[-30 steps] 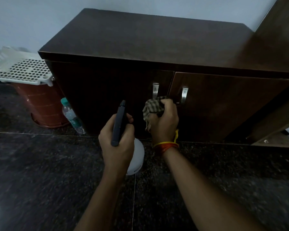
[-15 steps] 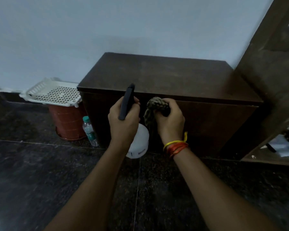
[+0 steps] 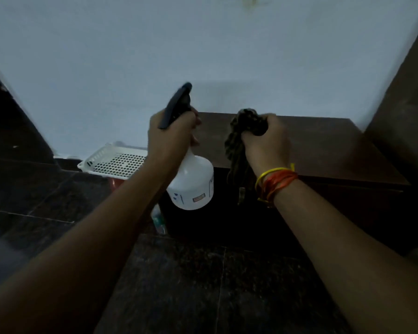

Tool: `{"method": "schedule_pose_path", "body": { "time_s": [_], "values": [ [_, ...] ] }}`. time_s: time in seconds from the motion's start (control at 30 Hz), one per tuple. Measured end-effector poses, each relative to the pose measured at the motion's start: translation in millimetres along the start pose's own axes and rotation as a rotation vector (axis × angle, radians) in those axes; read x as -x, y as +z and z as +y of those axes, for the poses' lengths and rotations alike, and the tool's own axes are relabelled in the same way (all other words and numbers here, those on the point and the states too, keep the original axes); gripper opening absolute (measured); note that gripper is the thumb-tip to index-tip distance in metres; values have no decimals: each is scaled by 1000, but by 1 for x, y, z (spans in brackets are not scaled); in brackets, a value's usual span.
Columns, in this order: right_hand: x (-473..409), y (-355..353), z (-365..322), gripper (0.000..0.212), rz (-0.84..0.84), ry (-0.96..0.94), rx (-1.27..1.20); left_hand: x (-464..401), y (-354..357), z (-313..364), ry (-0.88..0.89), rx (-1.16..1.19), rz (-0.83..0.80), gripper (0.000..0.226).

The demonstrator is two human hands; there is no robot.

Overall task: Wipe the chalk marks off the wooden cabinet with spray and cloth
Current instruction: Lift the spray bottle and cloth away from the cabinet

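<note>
**While chalk stays out of sight, spray and cloth held ready over the cabinet**

Though no chalk marks show in the dim light, seen here from the head camera with both tools raised above the dark wooden cabinet [image 3: 311, 145], which stands against the pale wall. Left hand [image 3: 171, 136] wrapped round the neck of the white spray bottle [image 3: 193, 186], fingers curled at the dark trigger head — bottle hanging upright in front of the cabinet's left end, not touching it. Right hand [image 3: 266, 143] closed in a fist on the bunched checked cloth [image 3: 241, 131], a loose tail of it dangling down past the wrist, just above the front edge of the cabinet top.

Judged to be between strokes: neither spraying nor wiping, cloth off the wood, nozzle aimed at nothing in particular. Next move, by that reading — find the remaining marks on the top or doors, point the nozzle at them and squeeze, then press the cloth flat and rub. Hard to say how much is left; too dark and blurred to tell clean wood from chalked.

Left of the cabinet, a white perforated tray [image 3: 116, 162] on a red bucket, and a small water bottle [image 3: 159, 221] on the dark floor.
</note>
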State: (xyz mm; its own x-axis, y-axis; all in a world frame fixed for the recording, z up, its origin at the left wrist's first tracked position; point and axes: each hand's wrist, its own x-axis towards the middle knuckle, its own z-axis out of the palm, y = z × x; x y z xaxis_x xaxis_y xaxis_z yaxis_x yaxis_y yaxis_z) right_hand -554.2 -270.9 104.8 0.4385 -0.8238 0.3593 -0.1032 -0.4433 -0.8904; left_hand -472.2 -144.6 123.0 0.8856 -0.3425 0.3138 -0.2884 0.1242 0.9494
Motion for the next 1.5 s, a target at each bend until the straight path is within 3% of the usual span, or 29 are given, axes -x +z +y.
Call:
{"method": "schedule_pose_path", "body": {
  "time_s": [0.2, 0.5, 0.73, 0.93, 1.23, 1.5],
  "values": [
    [-49, 48, 8, 12, -31, -90, -27, -75, -10, -18, 35, 27, -42, 21],
    [-65, 103, -50, 13, -179, 91, -21, -129, -55, 16, -29, -63, 100, 26],
    [-68, 169, -120, 22, -297, 190, -1, -183, -129, 46, -147, -184, 90, 26],
    [-60, 276, -127, 20, -318, 240, 29, -238, -195, -11, -179, -194, 68, 18],
    [-42, 402, -84, 16, -281, 510, 91, -294, -253, -122, -281, -158, 21, 12],
    [-48, 449, -29, 18, -272, 649, 195, -321, -262, -201, -330, -121, -12, 21]
  ]
}}
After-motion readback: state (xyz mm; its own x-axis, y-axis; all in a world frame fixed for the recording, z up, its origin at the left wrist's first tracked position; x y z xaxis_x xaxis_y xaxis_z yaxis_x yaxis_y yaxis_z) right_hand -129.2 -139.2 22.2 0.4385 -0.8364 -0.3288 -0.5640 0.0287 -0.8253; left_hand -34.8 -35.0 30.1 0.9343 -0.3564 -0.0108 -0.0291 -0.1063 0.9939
